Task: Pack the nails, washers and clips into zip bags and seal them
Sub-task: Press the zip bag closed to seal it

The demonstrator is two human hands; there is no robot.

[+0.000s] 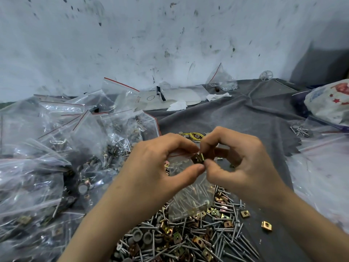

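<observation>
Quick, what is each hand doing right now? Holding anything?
Left hand: holds the zip bag by its mouth, between thumb and forefinger.
Right hand: pinches a brass clip at the bag's mouth.

Bag heap (56,148) left; bare cloth (236,118) beyond.

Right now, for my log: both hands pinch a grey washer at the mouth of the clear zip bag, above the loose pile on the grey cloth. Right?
No. In the head view the left hand and right hand pinch a brass-coloured clip, not a grey washer, at the mouth of the clear zip bag, above the loose pile on the grey cloth.
</observation>
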